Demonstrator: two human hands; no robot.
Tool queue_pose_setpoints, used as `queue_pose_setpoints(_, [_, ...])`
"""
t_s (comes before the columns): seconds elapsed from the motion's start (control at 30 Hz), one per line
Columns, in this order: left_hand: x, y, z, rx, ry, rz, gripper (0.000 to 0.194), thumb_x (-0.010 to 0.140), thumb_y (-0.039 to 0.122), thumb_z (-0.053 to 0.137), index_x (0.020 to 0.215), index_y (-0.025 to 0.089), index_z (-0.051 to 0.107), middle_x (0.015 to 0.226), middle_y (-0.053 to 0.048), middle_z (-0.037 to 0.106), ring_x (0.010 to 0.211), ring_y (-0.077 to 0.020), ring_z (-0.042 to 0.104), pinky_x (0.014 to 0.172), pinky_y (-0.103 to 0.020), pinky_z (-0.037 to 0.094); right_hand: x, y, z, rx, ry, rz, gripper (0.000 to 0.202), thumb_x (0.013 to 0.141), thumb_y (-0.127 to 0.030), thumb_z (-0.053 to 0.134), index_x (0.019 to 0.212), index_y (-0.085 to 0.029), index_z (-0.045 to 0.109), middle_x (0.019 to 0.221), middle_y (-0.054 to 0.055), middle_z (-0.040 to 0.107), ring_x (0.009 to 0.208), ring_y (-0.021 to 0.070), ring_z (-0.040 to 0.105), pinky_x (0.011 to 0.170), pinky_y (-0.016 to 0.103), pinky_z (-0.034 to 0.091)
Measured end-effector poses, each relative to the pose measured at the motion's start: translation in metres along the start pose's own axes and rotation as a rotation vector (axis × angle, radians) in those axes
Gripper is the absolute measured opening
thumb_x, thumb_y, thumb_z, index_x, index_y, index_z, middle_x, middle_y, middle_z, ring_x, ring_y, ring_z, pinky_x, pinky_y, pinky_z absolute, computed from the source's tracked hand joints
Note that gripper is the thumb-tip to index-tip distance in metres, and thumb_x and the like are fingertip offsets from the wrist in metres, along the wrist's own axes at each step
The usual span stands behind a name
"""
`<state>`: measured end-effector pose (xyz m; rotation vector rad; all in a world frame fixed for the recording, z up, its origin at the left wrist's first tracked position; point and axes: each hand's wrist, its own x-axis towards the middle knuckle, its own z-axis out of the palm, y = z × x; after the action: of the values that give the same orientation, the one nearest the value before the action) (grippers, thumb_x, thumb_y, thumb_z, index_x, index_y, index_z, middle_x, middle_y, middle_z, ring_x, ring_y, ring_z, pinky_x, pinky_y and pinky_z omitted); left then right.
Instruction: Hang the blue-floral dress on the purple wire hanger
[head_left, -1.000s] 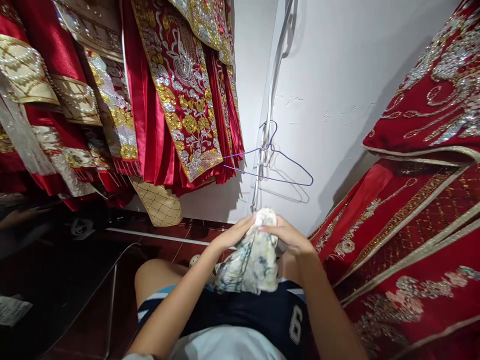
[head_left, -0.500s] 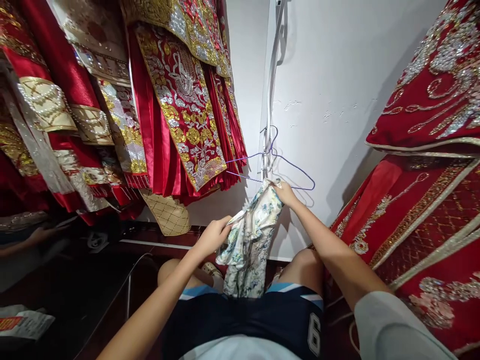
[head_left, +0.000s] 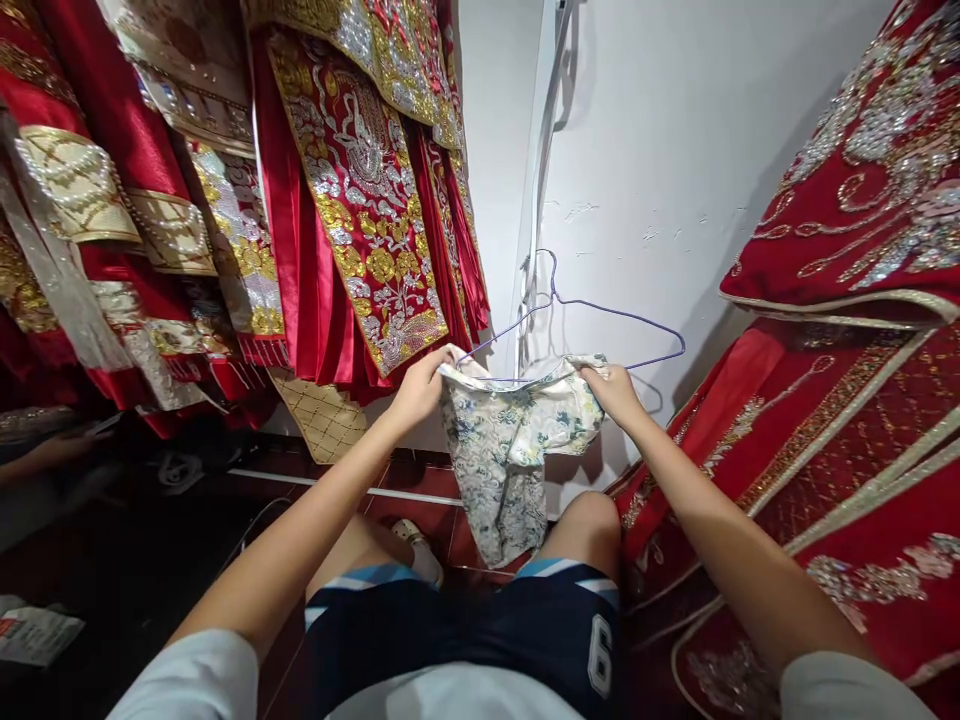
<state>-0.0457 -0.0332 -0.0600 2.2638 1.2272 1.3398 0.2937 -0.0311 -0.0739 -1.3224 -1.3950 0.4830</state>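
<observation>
A white floral garment [head_left: 495, 450] in blue and green tones hangs spread between my two hands. My left hand [head_left: 421, 388] is closed on its upper left corner. On the other side, my right hand [head_left: 613, 392] pinches the upper right part of the cloth. The purple wire hanger [head_left: 619, 312] hangs by its hook near the wall. Its left arm runs down to the garment's top edge by my left hand, and its right end sticks out bare beyond my right hand.
Red embroidered garments [head_left: 375, 220] hang at the left, and more beaded red clothing [head_left: 840, 400] hangs at the right. A white wall [head_left: 645, 150] stands ahead with a strap running down it. My knees are below the garment.
My hands have moved apart and the floral garment is now stretched sideways between them. My left hand has risen to its top edge. The hanger has shifted right.
</observation>
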Motion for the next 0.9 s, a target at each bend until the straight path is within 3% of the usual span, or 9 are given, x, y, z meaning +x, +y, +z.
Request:
queue_pose_setpoints(0.1, [0.028, 0.016, 0.009, -0.062, 0.068, -0.015, 0.024, 0.088, 0.02, 0.043, 0.102, 0.018, 0.062, 0.107, -0.008, 0.07, 0.099, -0.0237, 0.063, 0.093, -0.035, 0.046, -0.007, -0.005, 0.008, 0.067, 0.002, 0.039, 0.02, 0.067, -0.036, 0.058, 0.057, -0.02, 0.051, 0.053, -0.004, 0.046, 0.057, 0.0136, 0.043, 0.057, 0.028, 0.035])
queue_pose_setpoints(0.23, [0.06, 0.034, 0.033, -0.04, 0.054, 0.054, 0.033, 0.082, 0.009, 0.045, 0.108, 0.019, 0.062, 0.113, -0.008, 0.071, 0.107, -0.0229, 0.064, 0.098, -0.035, 0.046, -0.018, -0.005, 0.025, 0.091, 0.01, 0.023, 0.02, 0.07, -0.036, 0.057, 0.057, -0.021, 0.051, 0.053, -0.003, 0.049, 0.057, 0.0151, 0.046, 0.059, 0.029, 0.039])
queue_pose_setpoints(0.37, [0.072, 0.042, 0.046, 0.114, 0.038, 0.027, 0.038, 0.08, 0.006, 0.043, 0.109, 0.018, 0.065, 0.11, -0.011, 0.072, 0.104, -0.027, 0.065, 0.096, -0.039, 0.048, -0.027, -0.001, 0.027, 0.1, 0.003, -0.086, 0.021, 0.073, -0.039, 0.058, 0.073, -0.019, 0.064, 0.073, 0.004, 0.067, 0.072, 0.0218, 0.06, 0.073, 0.034, 0.048])
queue_pose_setpoints(0.47, [0.071, 0.036, 0.039, 0.118, -0.005, 0.081, 0.038, 0.081, 0.005, 0.04, 0.106, 0.015, 0.067, 0.112, -0.012, 0.071, 0.105, -0.026, 0.064, 0.096, -0.038, 0.047, -0.026, 0.003, 0.011, 0.026, 0.099, -0.203, 0.044, 0.073, -0.035, 0.062, 0.112, -0.017, 0.069, 0.096, 0.01, 0.073, 0.088, 0.0252, 0.065, 0.084, 0.037, 0.049])
queue_pose_setpoints(0.57, [0.072, 0.031, 0.029, 0.147, -0.021, 0.122, 0.035, 0.081, 0.005, 0.039, 0.101, 0.014, 0.066, 0.104, -0.012, 0.071, 0.096, -0.0252, 0.064, 0.091, -0.037, 0.047, -0.011, 0.008, -0.017, -0.169, 0.22, -0.201, 0.073, 0.068, -0.028, 0.067, 0.138, -0.015, 0.055, 0.091, 0.01, 0.072, 0.084, 0.0259, 0.066, 0.082, 0.037, 0.049])
queue_pose_setpoints(0.63, [0.073, 0.031, 0.025, 0.197, -0.029, 0.141, 0.031, 0.082, 0.006, 0.039, 0.096, 0.014, 0.065, 0.099, -0.012, 0.069, 0.092, -0.0253, 0.062, 0.089, -0.037, 0.046, 0.002, 0.012, -0.035, -0.3, 0.267, -0.193, 0.075, 0.067, -0.027, 0.068, 0.14, -0.013, 0.054, 0.092, 0.012, 0.072, 0.085, 0.0271, 0.067, 0.082, 0.038, 0.049])
queue_pose_setpoints(0.8, [0.076, 0.036, 0.025, 0.339, -0.019, 0.069, 0.027, 0.086, 0.009, 0.04, 0.099, 0.017, 0.063, 0.098, -0.014, 0.063, 0.097, -0.0295, 0.056, 0.087, -0.041, 0.043, 0.008, 0.012, -0.061, -0.458, 0.117, -0.209, 0.033, 0.071, -0.03, 0.064, 0.101, -0.02, 0.076, 0.082, 0.009, 0.073, 0.076, 0.0269, 0.066, 0.074, 0.038, 0.049])
queue_pose_setpoints(0.83, [0.076, 0.036, 0.024, 0.362, -0.008, 0.046, 0.028, 0.087, 0.009, 0.04, 0.1, 0.017, 0.063, 0.099, -0.015, 0.062, 0.098, -0.0306, 0.055, 0.086, -0.042, 0.043, 0.003, 0.01, -0.063, -0.455, 0.111, -0.228, 0.034, 0.072, -0.03, 0.064, 0.103, -0.021, 0.075, 0.078, 0.007, 0.073, 0.073, 0.0262, 0.065, 0.073, 0.037, 0.049])
queue_pose_setpoints(0.9, [0.075, 0.036, 0.023, 0.386, 0.007, 0.024, 0.029, 0.087, 0.009, 0.039, 0.101, 0.018, 0.063, 0.099, -0.015, 0.061, 0.098, -0.0311, 0.053, 0.085, -0.042, 0.042, -0.008, 0.004, -0.066, -0.418, 0.158, -0.272, 0.054, 0.073, -0.03, 0.066, 0.126, -0.022, 0.067, 0.076, 0.006, 0.072, 0.07, 0.0251, 0.065, 0.072, 0.036, 0.049])
